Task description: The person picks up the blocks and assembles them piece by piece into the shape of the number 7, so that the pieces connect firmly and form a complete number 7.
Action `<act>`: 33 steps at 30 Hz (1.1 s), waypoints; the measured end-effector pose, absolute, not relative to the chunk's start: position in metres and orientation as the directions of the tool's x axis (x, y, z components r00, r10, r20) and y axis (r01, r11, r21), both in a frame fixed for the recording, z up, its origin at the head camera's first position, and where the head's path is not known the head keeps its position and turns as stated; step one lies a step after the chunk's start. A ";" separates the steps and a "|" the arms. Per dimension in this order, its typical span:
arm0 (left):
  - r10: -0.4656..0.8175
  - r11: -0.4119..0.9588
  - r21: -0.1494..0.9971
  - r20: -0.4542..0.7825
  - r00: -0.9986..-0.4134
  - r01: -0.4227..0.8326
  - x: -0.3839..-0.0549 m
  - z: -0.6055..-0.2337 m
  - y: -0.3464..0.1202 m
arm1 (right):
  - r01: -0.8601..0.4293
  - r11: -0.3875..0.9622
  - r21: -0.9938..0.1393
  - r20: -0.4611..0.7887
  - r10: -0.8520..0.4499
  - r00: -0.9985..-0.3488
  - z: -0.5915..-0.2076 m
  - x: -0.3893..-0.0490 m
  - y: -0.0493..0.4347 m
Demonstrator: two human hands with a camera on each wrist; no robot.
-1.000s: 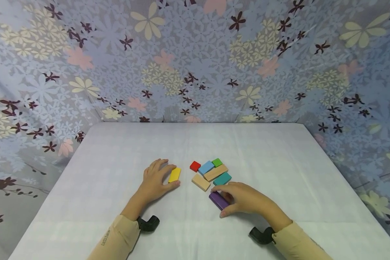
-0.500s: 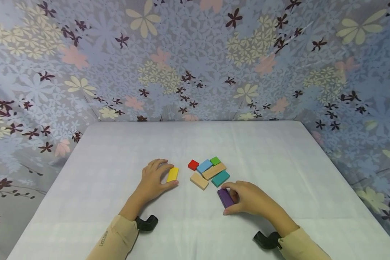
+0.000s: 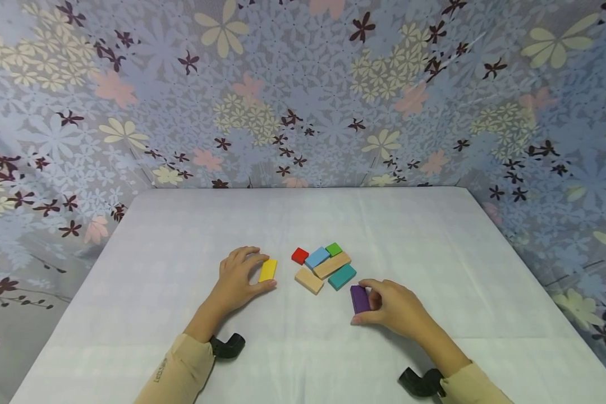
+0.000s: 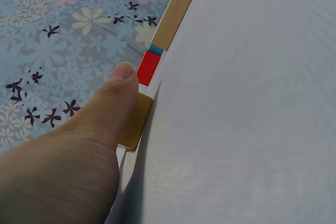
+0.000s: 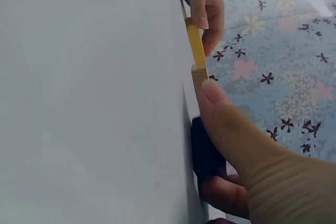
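Note:
My left hand (image 3: 239,279) pinches a yellow block (image 3: 267,270) between thumb and fingers, left of the group of blocks; its thumb and the block's end show in the left wrist view. On the right, my right hand (image 3: 396,306) grips a purple block (image 3: 360,299) by its ends, thumb at the near end. That block looks nearly black in the right wrist view, where its lower part is by the curled fingers. Closest to the purple block lies a teal block (image 3: 342,277). A short plain wooden block (image 3: 309,280) lies between the two hands.
Beyond the hands, a red block (image 3: 300,256), a light blue block (image 3: 317,258), a green block (image 3: 334,249) and a long wooden block (image 3: 332,265) lie close together on the white-covered table (image 3: 192,224). A floral cloth (image 3: 303,101) hangs behind the table.
My right hand has moved the purple block to the right, away from the short wooden block, and turned it more upright in the head view. The left hand keeps its hold on the yellow block.

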State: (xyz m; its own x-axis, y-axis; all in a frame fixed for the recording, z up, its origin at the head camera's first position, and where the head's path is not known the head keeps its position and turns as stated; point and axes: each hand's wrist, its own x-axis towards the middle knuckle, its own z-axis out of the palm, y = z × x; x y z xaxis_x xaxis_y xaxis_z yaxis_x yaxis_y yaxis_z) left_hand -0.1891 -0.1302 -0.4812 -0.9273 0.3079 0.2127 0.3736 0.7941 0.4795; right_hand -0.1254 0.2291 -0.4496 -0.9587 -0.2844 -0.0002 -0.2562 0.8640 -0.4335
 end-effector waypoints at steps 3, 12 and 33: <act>0.307 0.794 0.481 0.211 -0.928 0.372 -0.189 -0.481 -0.130 | -0.248 0.866 -0.434 0.024 -0.263 -0.964 -0.453 -0.123 0.232; 0.299 0.793 0.488 0.209 -0.931 0.365 -0.189 -0.481 -0.130 | -0.229 0.870 -0.437 0.050 -0.230 -0.972 -0.456 -0.116 0.238; 0.304 0.785 0.499 0.207 -0.930 0.368 -0.189 -0.480 -0.133 | -0.199 0.883 -0.425 0.115 -0.166 -0.979 -0.457 -0.102 0.237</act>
